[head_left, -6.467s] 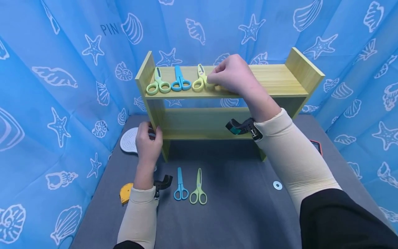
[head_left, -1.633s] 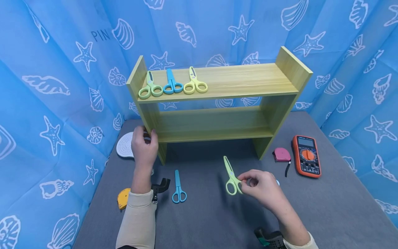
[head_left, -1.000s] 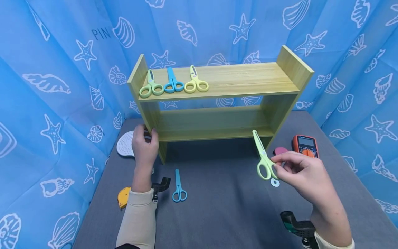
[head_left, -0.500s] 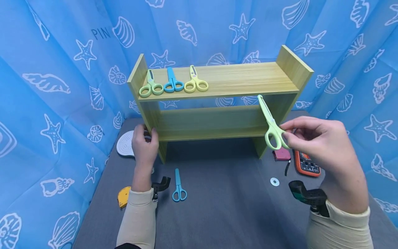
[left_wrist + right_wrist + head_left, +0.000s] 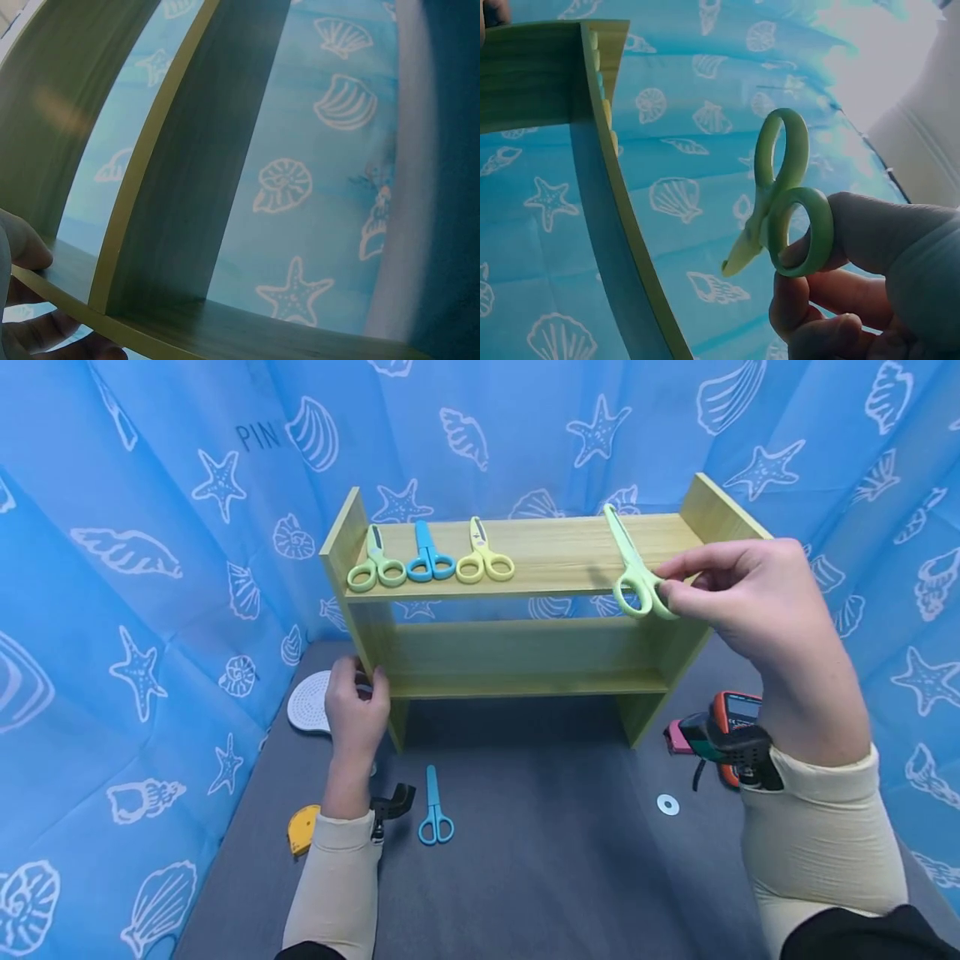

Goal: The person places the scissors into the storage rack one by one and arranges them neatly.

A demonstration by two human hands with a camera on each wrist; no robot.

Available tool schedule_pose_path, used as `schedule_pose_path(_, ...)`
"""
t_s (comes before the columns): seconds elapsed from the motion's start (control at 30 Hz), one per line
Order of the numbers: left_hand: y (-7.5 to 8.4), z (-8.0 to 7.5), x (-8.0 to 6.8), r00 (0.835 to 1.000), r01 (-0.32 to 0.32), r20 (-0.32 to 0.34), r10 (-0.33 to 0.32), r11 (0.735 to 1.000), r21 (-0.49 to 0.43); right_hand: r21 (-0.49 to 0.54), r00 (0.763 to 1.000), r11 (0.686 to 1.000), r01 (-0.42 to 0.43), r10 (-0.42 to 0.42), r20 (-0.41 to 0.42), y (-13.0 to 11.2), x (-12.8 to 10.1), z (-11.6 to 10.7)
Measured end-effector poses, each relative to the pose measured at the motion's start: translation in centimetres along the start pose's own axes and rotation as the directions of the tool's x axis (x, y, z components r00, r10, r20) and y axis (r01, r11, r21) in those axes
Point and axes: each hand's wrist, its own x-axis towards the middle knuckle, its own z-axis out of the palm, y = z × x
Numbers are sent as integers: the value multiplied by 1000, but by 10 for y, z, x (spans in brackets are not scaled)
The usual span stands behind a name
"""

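My right hand (image 5: 757, 602) pinches a pair of light green scissors (image 5: 632, 572) by one finger loop, blades pointing up and away. In the head view these scissors overlap the right part of the top shelf; the right wrist view shows the loops (image 5: 821, 232) between thumb and fingers. My left hand (image 5: 357, 702) grips the left side panel of the wooden shelf (image 5: 525, 689), thumb inside and fingers outside in the left wrist view. Along the top board's left half lie green scissors (image 5: 377, 564), blue scissors (image 5: 430, 560) and yellow scissors (image 5: 484, 558). Other blue scissors (image 5: 434, 814) lie on the table.
A white perforated object (image 5: 309, 703) lies behind my left hand, with a yellow tape measure (image 5: 303, 828) nearer. At right are a white washer-like disc (image 5: 667, 804), a pink tape measure (image 5: 677, 739) and an orange multimeter (image 5: 738, 710), partly covered by my right wrist. A blue curtain (image 5: 187, 610) surrounds the table.
My right hand has left the yellow scissors on the top shelf, taken the green scissors from the table, and carried them right and up to shelf height. My left hand keeps its grip.
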Motion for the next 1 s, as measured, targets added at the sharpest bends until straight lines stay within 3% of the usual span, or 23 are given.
schedule_pose_path(0.3, -1, -1, 5, 1000, -13, -18, 13, 1000, 10, -54, 987, 996, -70, 77, 141, -19, 54, 28)
schedule_pose_path(0.53, -2, 1, -1, 1000, -11, -4, 11, 1000, 10, -164, 972, 986, -9, 47, 232, -20, 83, 57)
schedule_pose_path(0.8, 0, 2, -3, 1000, -10, -9, 10, 1000, 8, -288, 965, 957, 42, 36, 261, -25, 82, 71)
schedule_pose_path(1.0, 1, -1, 0, 1000, -14, -1, 14, 1000, 23, -291, 990, 954, 69, -29, 138, -29, 61, 61)
